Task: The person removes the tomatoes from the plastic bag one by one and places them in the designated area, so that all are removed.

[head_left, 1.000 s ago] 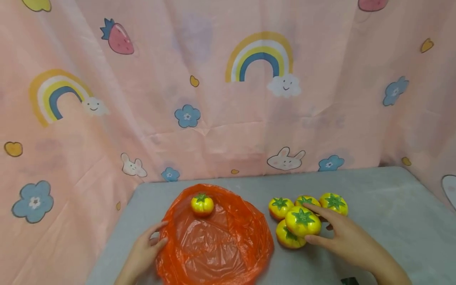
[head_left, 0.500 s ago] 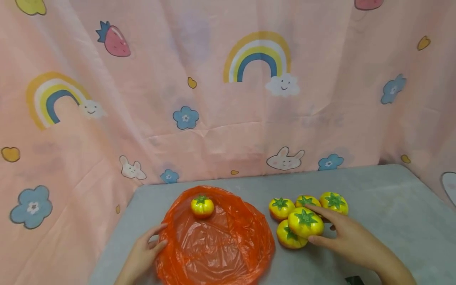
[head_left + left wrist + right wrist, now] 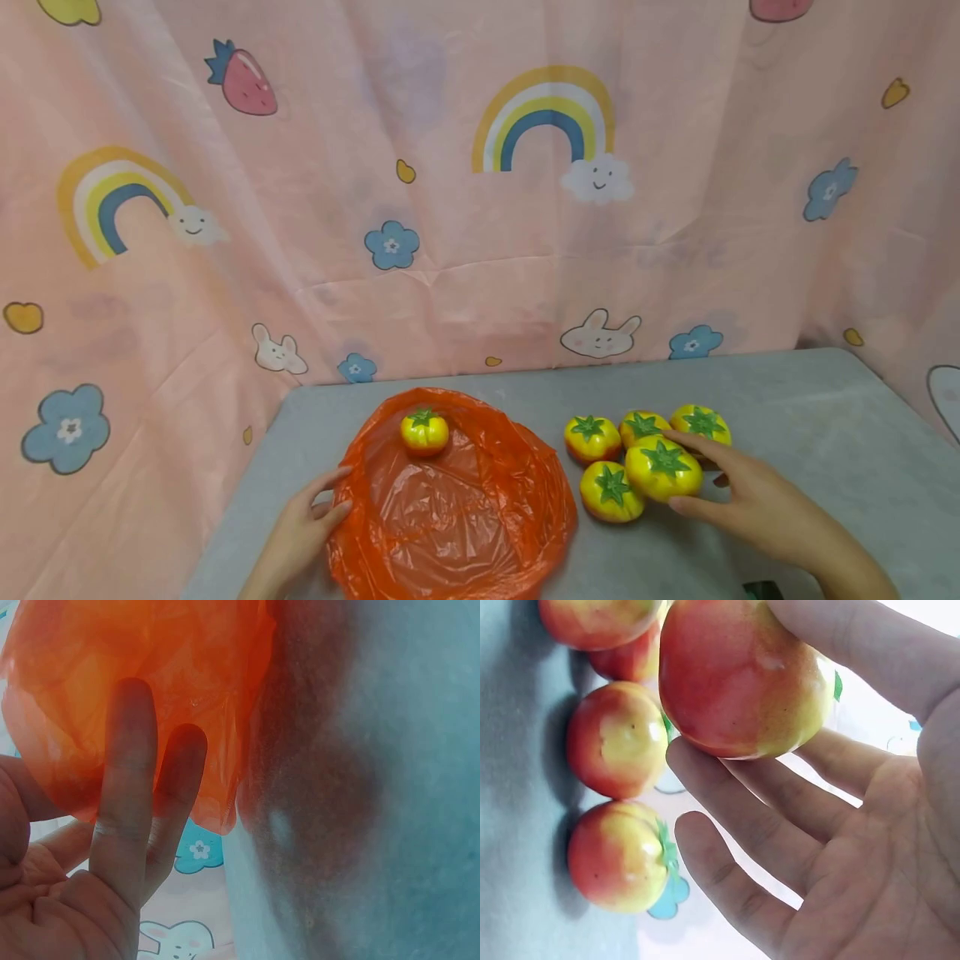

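Observation:
My right hand [image 3: 757,500] pinches a glossy yellow-and-red tomato [image 3: 663,468] between thumb and fingers. It is raised beside a group of similar tomatoes on the table, overlapping them in the head view. From the right wrist view, the held tomato [image 3: 739,679] shows its red underside, gripped by thumb and fingertips. My left hand [image 3: 296,529] touches the left side of an orange plastic bag [image 3: 457,533], spread wide with its mouth up. Its fingers lie straight along the plastic in the left wrist view. One tomato [image 3: 424,433] sits inside the bag near the far rim.
Near the held one stand a front tomato [image 3: 612,493], a left tomato [image 3: 591,439] and others behind. The grey table [image 3: 810,433] meets a pink patterned curtain [image 3: 450,308] at the back and left. A small dark object [image 3: 763,590] lies at the front edge.
The right hand has moved a little to the right with its tomato, uncovering more of the front tomato. The left hand and the bag stay in place.

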A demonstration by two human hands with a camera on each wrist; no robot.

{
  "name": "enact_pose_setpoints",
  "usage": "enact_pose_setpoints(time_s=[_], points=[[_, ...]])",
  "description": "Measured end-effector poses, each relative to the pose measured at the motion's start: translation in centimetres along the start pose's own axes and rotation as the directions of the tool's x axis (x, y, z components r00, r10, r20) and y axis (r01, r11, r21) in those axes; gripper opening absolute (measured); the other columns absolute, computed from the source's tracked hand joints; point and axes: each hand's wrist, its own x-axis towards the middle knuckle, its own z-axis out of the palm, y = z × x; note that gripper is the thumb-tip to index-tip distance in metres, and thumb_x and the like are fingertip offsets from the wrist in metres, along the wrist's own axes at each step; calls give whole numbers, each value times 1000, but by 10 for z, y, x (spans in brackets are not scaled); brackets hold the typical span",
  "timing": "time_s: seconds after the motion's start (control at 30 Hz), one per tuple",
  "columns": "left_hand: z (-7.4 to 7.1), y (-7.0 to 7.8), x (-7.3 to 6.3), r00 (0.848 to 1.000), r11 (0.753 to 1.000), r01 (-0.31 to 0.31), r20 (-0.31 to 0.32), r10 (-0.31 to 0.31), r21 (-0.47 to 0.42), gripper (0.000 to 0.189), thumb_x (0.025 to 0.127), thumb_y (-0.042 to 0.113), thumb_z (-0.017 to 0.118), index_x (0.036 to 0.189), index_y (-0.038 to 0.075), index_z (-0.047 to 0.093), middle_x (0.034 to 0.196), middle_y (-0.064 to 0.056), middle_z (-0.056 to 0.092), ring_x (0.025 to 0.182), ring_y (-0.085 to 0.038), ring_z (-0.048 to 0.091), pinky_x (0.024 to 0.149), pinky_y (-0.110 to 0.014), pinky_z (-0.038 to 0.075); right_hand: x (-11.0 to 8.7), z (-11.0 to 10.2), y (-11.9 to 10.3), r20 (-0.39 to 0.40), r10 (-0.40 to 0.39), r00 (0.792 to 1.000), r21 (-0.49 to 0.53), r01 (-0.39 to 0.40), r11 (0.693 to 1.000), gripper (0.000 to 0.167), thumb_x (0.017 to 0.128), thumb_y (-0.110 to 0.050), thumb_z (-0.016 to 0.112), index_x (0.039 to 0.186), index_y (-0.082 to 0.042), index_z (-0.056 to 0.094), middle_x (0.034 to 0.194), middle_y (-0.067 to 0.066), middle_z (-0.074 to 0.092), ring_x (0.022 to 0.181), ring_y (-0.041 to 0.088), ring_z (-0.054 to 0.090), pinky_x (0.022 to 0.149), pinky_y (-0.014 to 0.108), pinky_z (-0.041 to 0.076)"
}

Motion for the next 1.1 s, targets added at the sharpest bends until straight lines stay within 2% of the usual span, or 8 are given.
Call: enact_pose_setpoints(time_s=[0.17,0.43,0.6,0.73,0.9,1.1], points=[[0,-1,0,1000,1000,-9,-2,9,6,47,98,9,60,144,10,50,130,-24,61,100,-30,71,72,-44,63,0,-3,4,7,10,1000,-10,-10,1000,82,85,-48,74,149,-8,42,144,29,49,111,33,61,79,42,55],[1,-1,-1,1000,999,28,-10,-28,19,48,99,9,60,145,12,49,129,-25,62,98,-27,71,73,-44,63,2,-5,9,41,31,999,-2,-31,1000,83,86,-48,73,149,-5,41,144,31,48,114,38,60,79,45,56],[1,0,1,1000,999,9,-14,-8,51,48,98,11,62,144,13,50,130,-24,61,100,-27,71,75,-43,63,0,2,10,47,51,998,17,-52,998,83,86,-47,74,149,-5,40,142,32,49,113,40,62,79,48,57],[0,1,1,1000,999,-7,-16,8,39,48,97,8,62,144,12,51,132,-25,59,102,-29,71,74,-43,63,-2,8,10,51,58,997,38,-60,997,82,86,-47,74,150,-7,40,142,30,51,112,38,62,80,49,57],[0,1,0,1000,999,-6,-6,6,36,48,98,7,61,144,11,50,133,-26,59,105,-32,70,75,-44,63,-3,7,13,28,75,997,10,-75,997,84,85,-48,74,150,-7,39,140,30,52,111,37,61,81,48,57],[2,0,0,1000,1000,-5,-8,5,21,47,98,7,59,144,11,50,131,-26,60,103,-31,70,75,-44,63,-1,2,22,67,125,990,16,-127,992,88,86,-51,72,152,-8,35,143,33,47,114,41,59,83,51,56]])
